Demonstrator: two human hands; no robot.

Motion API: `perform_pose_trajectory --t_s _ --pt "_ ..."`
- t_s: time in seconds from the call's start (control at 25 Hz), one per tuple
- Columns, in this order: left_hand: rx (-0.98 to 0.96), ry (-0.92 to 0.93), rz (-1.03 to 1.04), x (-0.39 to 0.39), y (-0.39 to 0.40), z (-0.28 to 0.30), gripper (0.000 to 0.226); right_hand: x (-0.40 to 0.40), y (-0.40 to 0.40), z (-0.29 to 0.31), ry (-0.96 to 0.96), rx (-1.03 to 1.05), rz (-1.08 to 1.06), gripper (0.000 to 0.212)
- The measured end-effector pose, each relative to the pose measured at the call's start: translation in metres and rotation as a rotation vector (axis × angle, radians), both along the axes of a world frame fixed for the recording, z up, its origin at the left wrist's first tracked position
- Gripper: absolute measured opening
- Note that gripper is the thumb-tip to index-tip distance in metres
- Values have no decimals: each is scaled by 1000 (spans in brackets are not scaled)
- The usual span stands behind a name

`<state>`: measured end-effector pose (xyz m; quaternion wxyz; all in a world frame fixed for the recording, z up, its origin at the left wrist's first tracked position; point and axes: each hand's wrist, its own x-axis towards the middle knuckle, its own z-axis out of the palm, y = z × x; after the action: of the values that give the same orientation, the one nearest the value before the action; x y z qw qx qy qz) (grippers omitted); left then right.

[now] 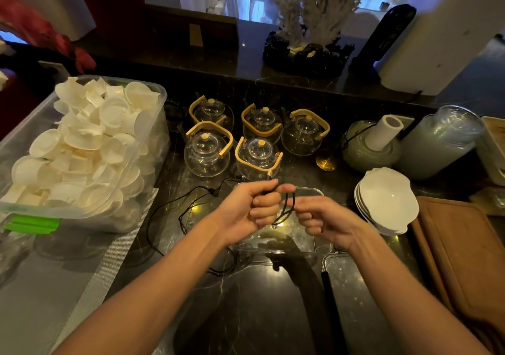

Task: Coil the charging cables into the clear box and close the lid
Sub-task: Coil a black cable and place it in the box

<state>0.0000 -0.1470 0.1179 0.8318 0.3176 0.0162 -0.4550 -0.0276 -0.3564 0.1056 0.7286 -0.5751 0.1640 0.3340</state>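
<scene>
Coiling at frame centre: black cable (285, 209) pinched in closed left hand (246, 209) and right hand (325, 218) above clear box (319, 246); loops best kept small, slack fed from left.

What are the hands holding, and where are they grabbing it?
Both hands hold a black charging cable above the clear box. The left hand grips the coiled loops at the top; the right hand pinches the loops' side.
</scene>
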Motion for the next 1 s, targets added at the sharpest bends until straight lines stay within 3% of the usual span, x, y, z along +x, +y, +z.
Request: perform_pose_trajectory --t_s 0.12,0.32,0.52,0.68,0.8,1.0 --pt "170 -133 -127 -5 1 -9 35 22 -1 20 11 -28 -64 5" --pt "306 -162 -145 -10 -3 -17 28 24 10 37 -139 60 -118 17" --pt "201 -124 -65 -8 0 -19 37 14 18 28 -268 -18 -210 23" --pt "-17 18 71 -4 7 -19 39 3 6 14 -142 218 -416 24" --pt "-63 62 170 0 8 -22 41 -8 -2 7 -152 290 -511 29" --pt "-99 128 202 3 0 -20 46 -15 6 8 -113 241 -442 14"
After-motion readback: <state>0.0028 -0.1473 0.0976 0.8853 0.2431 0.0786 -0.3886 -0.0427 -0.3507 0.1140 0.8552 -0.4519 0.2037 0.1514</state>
